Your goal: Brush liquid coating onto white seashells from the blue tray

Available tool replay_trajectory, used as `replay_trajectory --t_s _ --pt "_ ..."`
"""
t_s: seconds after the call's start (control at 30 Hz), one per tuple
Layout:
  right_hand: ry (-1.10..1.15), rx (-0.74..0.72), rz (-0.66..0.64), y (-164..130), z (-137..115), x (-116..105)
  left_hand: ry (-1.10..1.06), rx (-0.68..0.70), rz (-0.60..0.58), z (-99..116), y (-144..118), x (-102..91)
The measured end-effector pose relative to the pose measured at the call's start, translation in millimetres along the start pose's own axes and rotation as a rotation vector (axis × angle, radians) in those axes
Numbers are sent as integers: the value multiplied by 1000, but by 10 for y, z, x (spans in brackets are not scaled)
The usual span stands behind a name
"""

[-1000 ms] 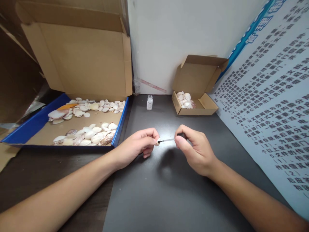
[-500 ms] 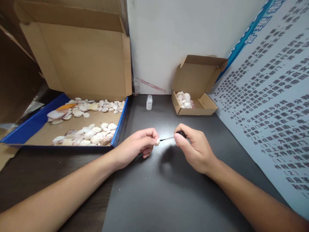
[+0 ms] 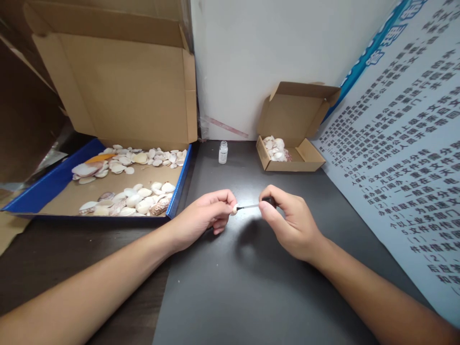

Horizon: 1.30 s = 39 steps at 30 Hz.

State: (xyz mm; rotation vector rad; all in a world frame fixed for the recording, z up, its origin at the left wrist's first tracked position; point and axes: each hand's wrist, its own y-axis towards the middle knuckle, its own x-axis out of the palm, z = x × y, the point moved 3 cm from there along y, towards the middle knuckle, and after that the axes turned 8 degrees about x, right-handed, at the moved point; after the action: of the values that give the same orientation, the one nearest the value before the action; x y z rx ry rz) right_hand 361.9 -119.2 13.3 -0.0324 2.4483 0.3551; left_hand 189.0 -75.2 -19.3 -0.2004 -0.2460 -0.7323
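Observation:
Between thumb and fingers, my left hand (image 3: pixel 212 213) pinches a small pale seashell (image 3: pixel 235 210), mostly covered by the fingertips. My right hand (image 3: pixel 293 220) is closed on the black cap of a thin applicator brush (image 3: pixel 249 206). The brush points left, and its dark tip meets the shell. Both hands are held above the dark grey mat. Behind them stands an uncapped, clear glass bottle (image 3: pixel 223 153) with a white label, upright on the mat.
At left, a large open cardboard box (image 3: pixel 176 187) with blue sides holds many shells in two groups. A small open cardboard box (image 3: pixel 294 166) with white shells sits at the back right. A white wall stands behind, and a printed sheet (image 3: pixel 402 158) slopes along the right.
The brush tip has shifted slightly left onto the shell, where a small gap or edge contact showed before. My left hand stays nearly still.

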Motion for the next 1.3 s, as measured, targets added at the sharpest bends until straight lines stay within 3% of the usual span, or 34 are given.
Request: replay_trajectory --t_s 0.23,0.43,0.57,0.77,0.97,1.1,1.3 --pt "57 -29 20 -14 -20 -16 10 -4 3 -2 -5 0" --pt "-42 21 23 -9 9 -14 12 -3 3 -9 0 -8" --pt "38 -22 0 -8 -8 -13 8 -2 5 -14 3 -11" --pt "-116 18 7 14 0 -15 15 -4 5 -9 -5 -7" --pt "-23 -26 -22 11 -7 -8 7 -11 18 -1 -1 5" --pt "-91 18 10 8 3 -8 -67 -32 44 5 -1 -9" --pt "69 -64 61 -16 -60 -40 -266 -27 113 22 5 -48"
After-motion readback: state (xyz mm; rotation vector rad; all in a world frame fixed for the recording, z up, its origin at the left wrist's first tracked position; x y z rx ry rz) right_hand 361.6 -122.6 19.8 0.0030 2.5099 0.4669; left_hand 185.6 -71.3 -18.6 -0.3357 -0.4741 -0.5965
